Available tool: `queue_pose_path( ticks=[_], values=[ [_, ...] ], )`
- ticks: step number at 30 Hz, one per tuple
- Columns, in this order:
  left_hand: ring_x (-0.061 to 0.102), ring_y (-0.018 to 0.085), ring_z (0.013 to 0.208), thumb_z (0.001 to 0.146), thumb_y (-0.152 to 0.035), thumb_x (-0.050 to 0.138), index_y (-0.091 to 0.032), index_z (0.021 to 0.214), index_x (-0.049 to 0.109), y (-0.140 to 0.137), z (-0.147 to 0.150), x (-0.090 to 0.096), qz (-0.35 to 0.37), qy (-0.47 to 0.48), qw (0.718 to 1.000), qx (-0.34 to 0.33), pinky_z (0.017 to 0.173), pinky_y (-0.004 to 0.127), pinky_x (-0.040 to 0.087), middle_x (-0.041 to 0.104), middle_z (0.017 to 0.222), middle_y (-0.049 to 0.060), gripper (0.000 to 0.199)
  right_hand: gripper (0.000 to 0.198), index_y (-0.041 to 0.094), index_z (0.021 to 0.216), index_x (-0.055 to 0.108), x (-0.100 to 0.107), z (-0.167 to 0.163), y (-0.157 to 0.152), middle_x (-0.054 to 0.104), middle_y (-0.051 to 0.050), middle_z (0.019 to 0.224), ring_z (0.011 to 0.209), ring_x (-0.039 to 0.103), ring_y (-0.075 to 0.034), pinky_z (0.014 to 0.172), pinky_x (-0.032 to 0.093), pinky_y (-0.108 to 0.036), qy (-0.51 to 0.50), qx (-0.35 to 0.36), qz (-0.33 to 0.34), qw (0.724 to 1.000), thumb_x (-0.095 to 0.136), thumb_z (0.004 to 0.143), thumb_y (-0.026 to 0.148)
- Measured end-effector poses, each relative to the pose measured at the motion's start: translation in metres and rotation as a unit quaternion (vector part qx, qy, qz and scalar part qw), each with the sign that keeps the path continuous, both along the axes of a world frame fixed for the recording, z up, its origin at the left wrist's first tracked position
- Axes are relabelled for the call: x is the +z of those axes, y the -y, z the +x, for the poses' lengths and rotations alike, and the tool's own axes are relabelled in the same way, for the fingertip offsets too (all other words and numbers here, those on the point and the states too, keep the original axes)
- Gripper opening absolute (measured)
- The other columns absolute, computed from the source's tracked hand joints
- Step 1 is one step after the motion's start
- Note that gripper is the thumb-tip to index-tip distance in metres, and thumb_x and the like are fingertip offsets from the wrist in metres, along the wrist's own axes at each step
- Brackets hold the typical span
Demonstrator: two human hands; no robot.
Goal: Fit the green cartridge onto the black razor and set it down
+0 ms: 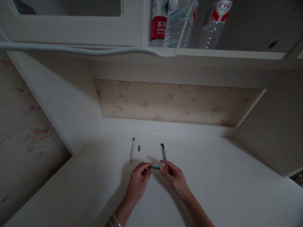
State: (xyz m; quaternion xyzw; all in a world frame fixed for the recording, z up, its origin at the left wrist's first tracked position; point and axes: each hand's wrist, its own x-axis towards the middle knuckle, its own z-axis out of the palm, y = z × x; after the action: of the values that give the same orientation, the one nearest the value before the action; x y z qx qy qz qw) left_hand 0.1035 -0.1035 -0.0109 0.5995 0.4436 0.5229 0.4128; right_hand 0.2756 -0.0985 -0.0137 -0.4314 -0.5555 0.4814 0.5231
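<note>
Bracelets (114, 220) circle the left wrist at the near edge of the white desk (227, 186), where both forearms come in from below. The left hand (138, 179) and the right hand (174, 176) meet over the middle of the desk top, and between them they hold a short teal pen piece (155, 167), level and crosswise. The left fingertips (148, 165) pinch its left end and the right fingertips (163, 162) close on its right end, so both hands are closed in a light pinch on that one piece, which is lifted just clear of the surface or barely above it; which of the two cannot be told. Just beyond the right hand a grey pen part with a dark tip (163, 152) lies on the desk, pointing toward the back edge. Farther left, a small dark cap (139, 148) lies alone, and just beside it to the left a thin pale refill (132, 149) stretches from near the left hand toward the back. Behind them the desk ends at a low white ledge under a panel of flowered wallpaper (175, 102). White side walls rise at either side. Above, on the upper shelf (213, 53), stand plastic water bottles (176, 23), one with a red label, and a white cable (82, 50) runs along the shelf's front edge.
</note>
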Motion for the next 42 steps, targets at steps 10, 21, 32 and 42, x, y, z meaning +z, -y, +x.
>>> queue_pose_path(
  ticks=[10,21,32,42],
  values=[
    [0.052,0.013,0.061,0.083,-0.038,0.056,-0.016,0.095,0.066,0.001,0.001,-0.003,-0.033,0.019,0.999,-0.014,0.056,0.023,0.042,0.059,0.073,0.003,0.027,0.025,0.021,0.092,0.072,0.002,-0.004,0.004,0.048,0.0,0.065,0.059,0.044,-0.015,0.054,0.034,-0.026,0.15,-0.031,0.107,0.982,0.062,0.083,0.041],
    [0.054,0.013,0.064,0.08,-0.041,0.061,-0.012,0.099,0.065,0.0,-0.003,0.005,-0.146,0.178,0.971,-0.067,0.054,0.023,0.041,0.065,0.085,0.009,0.035,0.024,0.022,0.094,0.072,0.006,-0.003,0.006,0.054,-0.002,0.068,0.059,0.05,-0.016,0.055,0.037,-0.026,0.209,-0.052,0.136,0.967,0.056,0.088,0.039],
    [0.053,0.011,0.06,0.075,-0.041,0.066,-0.014,0.093,0.065,0.002,-0.005,0.006,-0.199,0.209,0.953,-0.091,0.049,0.02,0.039,0.063,0.081,0.006,0.032,0.023,0.023,0.093,0.072,0.006,-0.005,0.007,0.053,-0.002,0.066,0.058,0.049,-0.016,0.053,0.037,-0.026,0.214,-0.05,0.151,0.964,0.056,0.088,0.038],
    [0.051,0.01,0.058,0.075,-0.04,0.066,-0.013,0.093,0.065,-0.001,-0.007,0.005,-0.173,0.203,0.962,-0.052,0.046,0.02,0.041,0.063,0.082,0.006,0.032,0.028,0.019,0.105,0.066,-0.013,-0.002,-0.002,0.052,0.0,0.067,0.058,0.047,-0.015,0.055,0.038,-0.026,0.195,-0.05,0.091,0.975,0.061,0.084,0.036]
  ],
)
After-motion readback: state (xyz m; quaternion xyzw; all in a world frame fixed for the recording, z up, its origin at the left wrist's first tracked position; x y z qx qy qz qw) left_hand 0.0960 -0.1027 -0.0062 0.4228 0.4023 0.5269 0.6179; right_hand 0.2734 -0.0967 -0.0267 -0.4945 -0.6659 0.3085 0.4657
